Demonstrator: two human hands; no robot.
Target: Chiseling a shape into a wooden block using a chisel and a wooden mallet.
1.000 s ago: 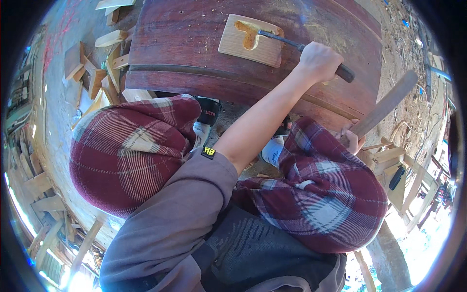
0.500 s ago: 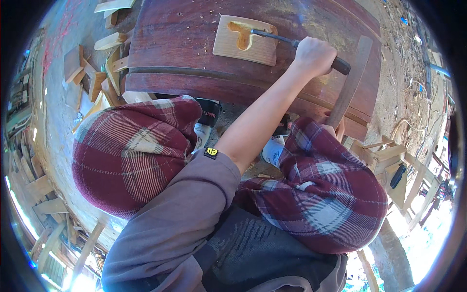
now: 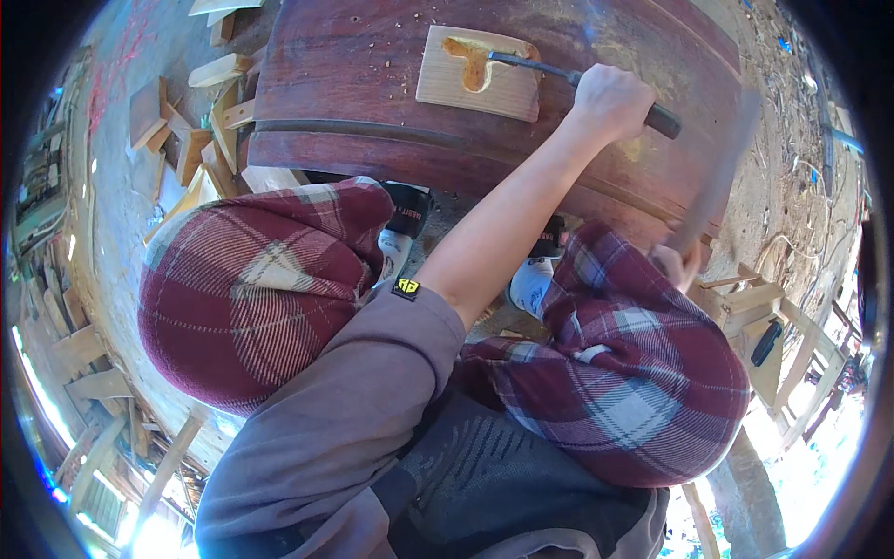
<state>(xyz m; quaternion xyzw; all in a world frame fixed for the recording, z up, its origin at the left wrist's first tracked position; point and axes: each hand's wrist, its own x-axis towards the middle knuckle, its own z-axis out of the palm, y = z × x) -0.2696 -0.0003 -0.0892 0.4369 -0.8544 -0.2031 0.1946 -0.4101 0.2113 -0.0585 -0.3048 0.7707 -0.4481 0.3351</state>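
Observation:
My left hand is closed around a chisel, whose dark handle end sticks out to the right of the fist. The blade points left, its tip at the right edge of a T-shaped recess cut into a pale wooden block. That block lies flat on a dark reddish wooden bench top. Lower right, beside my right knee, my right hand grips the lower end of a flat wooden bar. Motion blurs the bar, and the knee partly hides the fingers.
Several wood offcuts lie on the ground left of the bench. A wooden frame with a dark object on it stands right of my knee. Wood shavings and dust are scattered on the bench. My knees, in red plaid cloth, flank the near side.
The wooden bar has swung up and to the right, away from the chisel handle, with my right hand. Chisel and block keep their relation, both shifted slightly rightward in view.

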